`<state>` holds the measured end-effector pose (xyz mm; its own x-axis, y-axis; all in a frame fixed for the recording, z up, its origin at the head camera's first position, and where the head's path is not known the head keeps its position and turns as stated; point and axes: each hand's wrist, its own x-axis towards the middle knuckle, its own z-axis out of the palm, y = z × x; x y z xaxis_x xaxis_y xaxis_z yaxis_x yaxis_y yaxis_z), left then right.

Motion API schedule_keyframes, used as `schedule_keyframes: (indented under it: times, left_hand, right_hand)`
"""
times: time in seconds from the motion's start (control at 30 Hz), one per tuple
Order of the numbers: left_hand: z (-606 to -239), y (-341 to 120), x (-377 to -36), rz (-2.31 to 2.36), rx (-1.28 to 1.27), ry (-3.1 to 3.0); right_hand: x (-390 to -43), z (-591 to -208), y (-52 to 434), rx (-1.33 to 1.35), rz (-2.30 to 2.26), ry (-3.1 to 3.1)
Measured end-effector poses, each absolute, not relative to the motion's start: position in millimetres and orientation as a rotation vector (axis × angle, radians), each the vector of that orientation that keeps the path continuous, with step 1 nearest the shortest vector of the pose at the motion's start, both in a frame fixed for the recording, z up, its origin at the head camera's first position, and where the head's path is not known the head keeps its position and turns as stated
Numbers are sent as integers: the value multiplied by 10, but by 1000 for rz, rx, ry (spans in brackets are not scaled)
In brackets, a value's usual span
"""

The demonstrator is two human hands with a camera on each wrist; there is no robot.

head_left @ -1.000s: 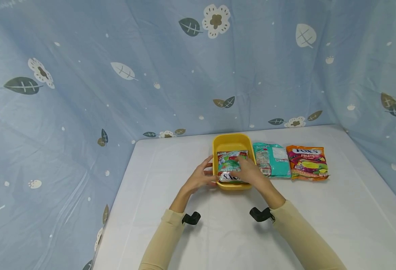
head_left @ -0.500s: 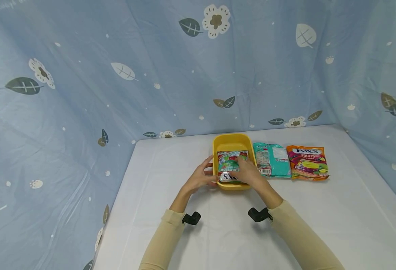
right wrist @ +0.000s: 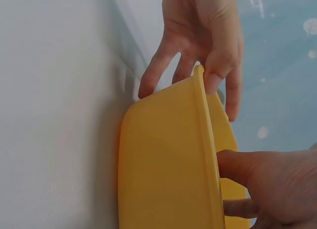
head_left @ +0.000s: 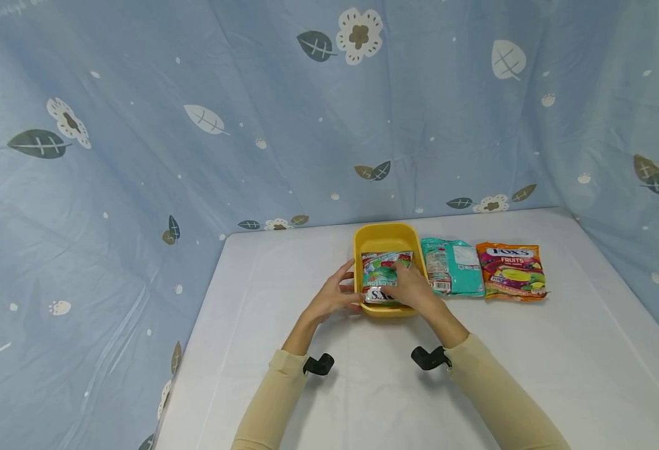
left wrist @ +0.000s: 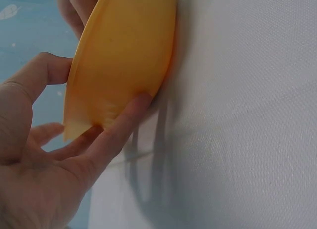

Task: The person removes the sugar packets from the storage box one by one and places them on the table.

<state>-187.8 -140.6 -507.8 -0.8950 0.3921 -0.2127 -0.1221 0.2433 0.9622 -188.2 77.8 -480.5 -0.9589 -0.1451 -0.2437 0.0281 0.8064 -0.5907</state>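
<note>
In the head view, a yellow plastic tub stands on the white table with a green and red candy bag lying in it, its label upside down. My left hand holds the tub's near left corner. The right wrist view shows that thumb at the rim and the other fingers spread along the outer wall. My right hand reaches over the right rim, thumb and forefinger apart on the bag's top face. In the right wrist view the tub wall hides its fingertips.
Right beside the tub lies a teal candy bag, back label up. Farther right is an orange and purple Fox's Fruits bag. A blue patterned cloth hangs behind the white table and along its left side.
My right wrist and forearm have shifted slightly left, while the right fingers stay on the bag in the tub. The left hand, tub and other bags look unmoved.
</note>
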Motion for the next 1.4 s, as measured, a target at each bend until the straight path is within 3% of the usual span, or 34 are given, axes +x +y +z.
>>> schedule_keyframes:
  times: [1.4]
  left_hand:
    - [-5092,-1401,-1890,1687,224,2125]
  right_hand:
    - [-1788,-4799,833,-244,-1056,2799]
